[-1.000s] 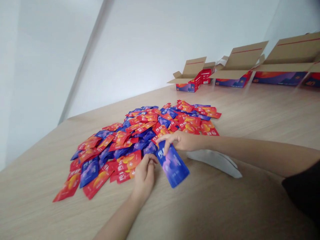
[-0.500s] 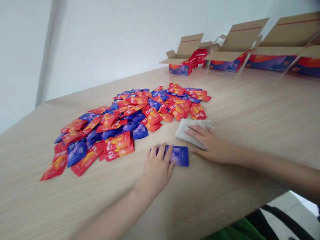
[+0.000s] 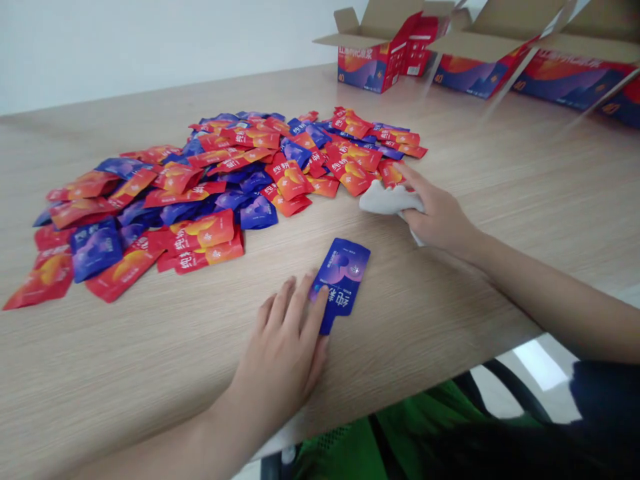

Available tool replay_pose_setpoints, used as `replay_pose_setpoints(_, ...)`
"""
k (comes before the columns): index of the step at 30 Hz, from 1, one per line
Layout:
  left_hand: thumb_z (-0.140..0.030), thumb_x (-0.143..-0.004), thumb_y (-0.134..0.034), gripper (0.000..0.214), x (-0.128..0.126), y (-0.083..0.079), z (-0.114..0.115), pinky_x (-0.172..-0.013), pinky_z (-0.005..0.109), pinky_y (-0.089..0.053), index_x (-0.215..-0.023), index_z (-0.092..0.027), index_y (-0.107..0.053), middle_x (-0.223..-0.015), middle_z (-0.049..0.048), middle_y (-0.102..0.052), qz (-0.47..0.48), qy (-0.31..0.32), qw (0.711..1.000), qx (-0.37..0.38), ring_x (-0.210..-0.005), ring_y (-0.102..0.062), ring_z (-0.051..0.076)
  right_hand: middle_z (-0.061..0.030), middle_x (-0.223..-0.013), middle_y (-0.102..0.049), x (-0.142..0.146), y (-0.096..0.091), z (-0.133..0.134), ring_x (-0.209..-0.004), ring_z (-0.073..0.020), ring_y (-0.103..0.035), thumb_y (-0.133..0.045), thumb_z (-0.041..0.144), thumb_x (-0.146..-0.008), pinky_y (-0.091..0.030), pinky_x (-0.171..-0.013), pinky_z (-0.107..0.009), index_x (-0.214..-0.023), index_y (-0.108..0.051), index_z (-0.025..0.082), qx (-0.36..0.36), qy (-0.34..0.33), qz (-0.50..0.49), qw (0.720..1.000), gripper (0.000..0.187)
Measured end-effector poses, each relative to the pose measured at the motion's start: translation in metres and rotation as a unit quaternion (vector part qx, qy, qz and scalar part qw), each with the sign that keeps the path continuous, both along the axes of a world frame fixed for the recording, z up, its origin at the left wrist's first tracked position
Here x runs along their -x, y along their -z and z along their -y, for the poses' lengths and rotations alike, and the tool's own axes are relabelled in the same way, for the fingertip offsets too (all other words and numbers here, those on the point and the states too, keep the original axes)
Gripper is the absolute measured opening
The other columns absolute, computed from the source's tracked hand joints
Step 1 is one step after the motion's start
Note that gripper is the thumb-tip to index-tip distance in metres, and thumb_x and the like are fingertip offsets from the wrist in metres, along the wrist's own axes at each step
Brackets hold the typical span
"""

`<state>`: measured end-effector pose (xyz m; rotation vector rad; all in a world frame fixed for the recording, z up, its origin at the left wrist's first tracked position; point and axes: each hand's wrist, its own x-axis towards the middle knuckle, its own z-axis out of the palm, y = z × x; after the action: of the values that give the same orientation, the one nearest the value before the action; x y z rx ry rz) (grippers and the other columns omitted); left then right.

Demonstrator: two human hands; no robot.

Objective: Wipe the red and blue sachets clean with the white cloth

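Note:
A flat blue sachet [image 3: 345, 270] with white print lies on the wooden table, turned at a slant. My left hand [image 3: 285, 333] rests on the table with fingers stretched out, its fingertips on the sachet's lower left edge. To the right, my right hand [image 3: 440, 210] grips a crumpled white cloth [image 3: 387, 199] between thumb and fingers. Its index finger points toward a red sachet [image 3: 391, 172] at the pile's near right edge. Part of the cloth is hidden under the right palm.
A wide pile of red and blue sachets [image 3: 200, 180] spreads across the left and middle of the table [image 3: 410, 347]. Several open cardboard boxes [image 3: 363, 67] stand along the back right. The table's near edge runs in front of a lap in green [image 3: 345, 450].
The blue sachet has turned from lying crosswise to a slant, and my left hand has shifted down and left in view. My right hand has gathered up the cloth that lay flat. The view has tilted down.

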<state>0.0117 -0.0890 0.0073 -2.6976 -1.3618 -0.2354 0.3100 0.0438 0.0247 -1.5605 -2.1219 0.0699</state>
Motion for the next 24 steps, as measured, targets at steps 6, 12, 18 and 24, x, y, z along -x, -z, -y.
replay_pose_setpoints(6,-0.028,-0.088,-0.039,0.054,-0.01,0.006,0.01,-0.096,0.05,-0.046,-0.137,-0.005,-0.046,-0.134,0.021,-0.056,-0.013,0.053,0.998,0.018,-0.123,-0.051,0.035,-0.0095,-0.143,-0.049,0.064,-0.021,0.054,-0.127,-0.0297,-0.05,-0.048,0.018,-0.086,-0.041,-0.105,-0.047,-0.145,-0.044,0.024,0.007,-0.137,0.027,0.99,0.059)
replay_pose_setpoints(12,-0.029,-0.086,-0.041,0.054,-0.014,0.011,0.014,-0.097,0.051,-0.046,-0.132,-0.004,-0.05,-0.13,0.024,-0.059,0.002,0.049,0.999,0.022,-0.124,-0.052,0.037,-0.0108,-0.156,-0.036,0.096,0.018,0.069,-0.143,-0.034,-0.027,-0.051,0.035,-0.089,-0.021,-0.115,-0.056,-0.139,-0.051,0.021,0.067,-0.271,0.093,0.956,0.052)
replay_pose_setpoints(18,-0.039,-0.084,-0.044,0.067,-0.014,0.009,0.007,-0.097,0.053,-0.045,-0.139,-0.001,-0.042,-0.143,0.0278,-0.047,0.0,0.01,0.999,0.038,-0.131,-0.045,0.041,-0.0109,-0.153,-0.039,0.087,0.023,0.065,-0.143,-0.0324,-0.027,-0.045,0.03,-0.093,-0.021,-0.116,-0.055,-0.141,-0.049,0.019,0.049,-0.193,0.071,0.977,0.049)
replay_pose_setpoints(24,-0.044,-0.084,-0.045,0.069,-0.017,0.005,-0.008,-0.099,0.054,-0.043,-0.133,0.004,-0.047,-0.136,0.0301,-0.051,-0.019,-0.034,0.998,0.046,-0.13,-0.043,0.044,-0.0112,-0.156,-0.036,0.089,0.023,0.067,-0.141,-0.033,-0.03,-0.042,0.031,-0.095,-0.022,-0.115,-0.054,-0.146,-0.044,0.02,0.05,-0.185,0.085,0.978,0.051)
